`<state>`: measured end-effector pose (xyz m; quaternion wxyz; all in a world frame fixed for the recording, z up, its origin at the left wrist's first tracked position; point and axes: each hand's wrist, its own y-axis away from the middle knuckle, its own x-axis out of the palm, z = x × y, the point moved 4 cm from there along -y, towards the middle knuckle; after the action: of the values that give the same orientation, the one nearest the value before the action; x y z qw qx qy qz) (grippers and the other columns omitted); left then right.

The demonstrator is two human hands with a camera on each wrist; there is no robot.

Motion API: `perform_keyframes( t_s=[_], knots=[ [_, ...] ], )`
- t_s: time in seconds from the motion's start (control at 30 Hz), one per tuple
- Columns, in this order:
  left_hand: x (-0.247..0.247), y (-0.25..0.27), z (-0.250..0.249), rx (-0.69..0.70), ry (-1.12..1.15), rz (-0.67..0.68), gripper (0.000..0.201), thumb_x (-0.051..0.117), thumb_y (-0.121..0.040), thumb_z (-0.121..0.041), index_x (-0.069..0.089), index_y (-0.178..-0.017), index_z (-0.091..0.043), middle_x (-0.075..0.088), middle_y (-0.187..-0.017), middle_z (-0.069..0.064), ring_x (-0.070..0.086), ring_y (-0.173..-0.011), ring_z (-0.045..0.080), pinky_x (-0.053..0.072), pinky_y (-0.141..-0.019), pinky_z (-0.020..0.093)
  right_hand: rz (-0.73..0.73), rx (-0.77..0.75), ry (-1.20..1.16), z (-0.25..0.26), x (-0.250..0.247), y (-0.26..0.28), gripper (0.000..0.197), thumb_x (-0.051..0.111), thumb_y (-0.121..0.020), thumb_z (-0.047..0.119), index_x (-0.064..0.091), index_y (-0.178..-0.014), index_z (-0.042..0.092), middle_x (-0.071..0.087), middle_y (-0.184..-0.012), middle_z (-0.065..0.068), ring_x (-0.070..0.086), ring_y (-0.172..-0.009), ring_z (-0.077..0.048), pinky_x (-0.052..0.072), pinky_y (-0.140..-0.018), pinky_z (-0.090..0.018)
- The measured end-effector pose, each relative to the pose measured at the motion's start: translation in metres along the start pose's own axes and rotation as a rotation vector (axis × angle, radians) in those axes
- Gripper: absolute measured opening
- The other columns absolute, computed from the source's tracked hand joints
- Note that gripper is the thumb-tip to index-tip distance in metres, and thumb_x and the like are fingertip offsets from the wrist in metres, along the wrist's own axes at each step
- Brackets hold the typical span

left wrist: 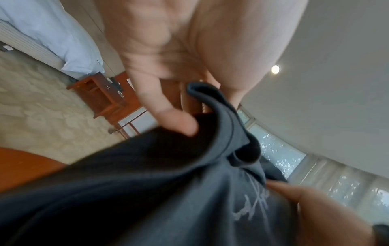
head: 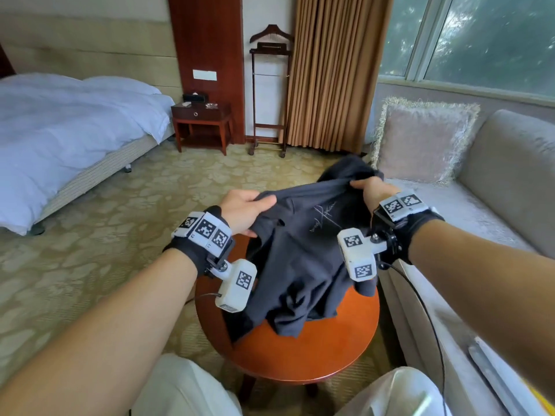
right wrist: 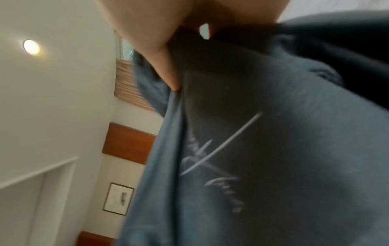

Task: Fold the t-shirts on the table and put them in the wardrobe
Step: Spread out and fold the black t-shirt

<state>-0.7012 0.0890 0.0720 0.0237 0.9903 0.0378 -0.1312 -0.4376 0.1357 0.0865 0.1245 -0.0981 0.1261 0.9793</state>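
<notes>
At nine o'clock, our left hand (head: 244, 212) pinches the dark t-shirt (head: 300, 259); at three o'clock, our right hand (head: 371, 187) grips its other edge. The soft, light, limp shirt hangs over the round desk (head: 315, 349); the shoulders look best to hold

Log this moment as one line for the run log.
step: lifting to unfold | left hand: grips dark t-shirt | right hand: grips t-shirt | hem: resting on round table | folded: no
</notes>
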Motion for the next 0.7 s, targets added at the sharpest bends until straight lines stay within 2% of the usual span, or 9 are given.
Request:
perform_keyframes(
  t_s=[0.1,0.27,0.37,0.4,0.47,0.53,0.57,0.63,0.7],
  knots=[
    [-0.016,-0.001,-0.015,0.073,0.116,-0.128,0.011,0.066,-0.092,-0.032,0.072,-0.089,-0.023,0.071,-0.075,0.003,0.065,-0.061,0.016,0.050,-0.046,0.024,-0.060,-0.016,0.184,-0.006,-0.011,-0.002,0.050,0.065,-0.086,0.034,0.057,-0.128,0.008,0.060,-0.126,-0.010,0.057,-0.118,-0.029,0.042,-0.077,-0.029],
    [-0.015,0.002,-0.032,0.094,0.383,-0.103,0.018,0.063,-0.095,-0.028,0.072,-0.107,-0.017,0.075,-0.100,0.007,0.072,-0.093,0.024,0.059,-0.075,0.037,-0.109,-0.001,0.277,-0.006,0.008,0.009,0.040,0.069,-0.078,0.041,0.067,-0.102,0.008,0.064,-0.118,-0.009,0.059,-0.105,-0.030,0.044,-0.092,-0.034],
    [-0.009,0.007,-0.045,0.158,0.372,-0.058,0.019,0.063,-0.094,-0.028,0.074,-0.104,-0.015,0.075,-0.101,0.008,0.071,-0.098,0.023,0.055,-0.092,0.041,-0.033,-0.077,0.388,0.002,0.022,0.013,0.044,0.063,-0.067,0.038,0.064,-0.104,0.015,0.057,-0.126,-0.014,0.051,-0.119,-0.035,0.041,-0.103,-0.041],
    [-0.005,0.008,-0.048,0.176,0.332,-0.035,0.017,0.064,-0.094,-0.028,0.074,-0.101,-0.017,0.075,-0.101,0.006,0.071,-0.099,0.021,0.054,-0.095,0.042,0.064,-0.151,0.333,0.010,0.033,0.019,0.038,0.058,-0.075,0.027,0.063,-0.111,0.013,0.058,-0.122,-0.016,0.049,-0.124,-0.037,0.044,-0.100,-0.038],
    [0.003,0.012,-0.051,0.187,0.228,0.016,0.017,0.064,-0.093,-0.031,0.075,-0.099,-0.020,0.076,-0.100,0.003,0.071,-0.099,0.019,0.053,-0.097,0.043,0.286,-0.257,0.102,0.027,0.048,0.041,0.047,0.048,-0.086,0.000,0.049,-0.133,0.002,0.065,-0.115,-0.019,0.055,-0.121,-0.035,0.053,-0.073,-0.024],
    [0.009,0.017,-0.054,0.173,0.140,0.067,0.023,0.064,-0.093,-0.039,0.075,-0.100,-0.021,0.076,-0.097,0.001,0.072,-0.096,0.018,0.053,-0.096,0.043,0.522,-0.361,0.050,0.041,0.063,0.058,0.068,0.048,-0.071,-0.008,0.041,-0.138,-0.002,0.074,-0.091,-0.008,0.070,-0.093,-0.017,0.049,-0.058,-0.014],
    [0.010,0.018,-0.054,0.152,0.107,0.080,0.027,0.063,-0.092,-0.043,0.076,-0.098,-0.020,0.077,-0.094,0.002,0.072,-0.093,0.019,0.054,-0.095,0.043,0.573,-0.390,0.126,0.045,0.068,0.065,0.070,0.048,-0.061,-0.009,0.053,-0.130,0.000,0.074,-0.079,-0.004,0.070,-0.082,-0.013,0.049,-0.063,-0.016],
    [0.008,0.019,-0.051,0.109,0.073,0.096,0.037,0.064,-0.088,-0.051,0.077,-0.095,-0.018,0.077,-0.092,0.004,0.073,-0.091,0.021,0.054,-0.095,0.044,0.548,-0.379,0.304,0.047,0.068,0.072,0.048,0.053,-0.055,-0.011,0.075,-0.094,0.007,0.072,-0.078,-0.004,0.063,-0.082,-0.021,0.048,-0.073,-0.029],
    [0.005,0.022,-0.047,0.051,0.115,0.119,0.048,0.069,-0.078,-0.061,0.077,-0.098,-0.017,0.076,-0.097,0.005,0.072,-0.095,0.023,0.052,-0.098,0.044,0.438,-0.336,0.339,0.048,0.062,0.074,0.029,0.057,-0.062,-0.012,0.073,-0.068,0.011,0.067,-0.072,-0.006,0.057,-0.074,-0.025,0.045,-0.067,-0.035]
  ],
)
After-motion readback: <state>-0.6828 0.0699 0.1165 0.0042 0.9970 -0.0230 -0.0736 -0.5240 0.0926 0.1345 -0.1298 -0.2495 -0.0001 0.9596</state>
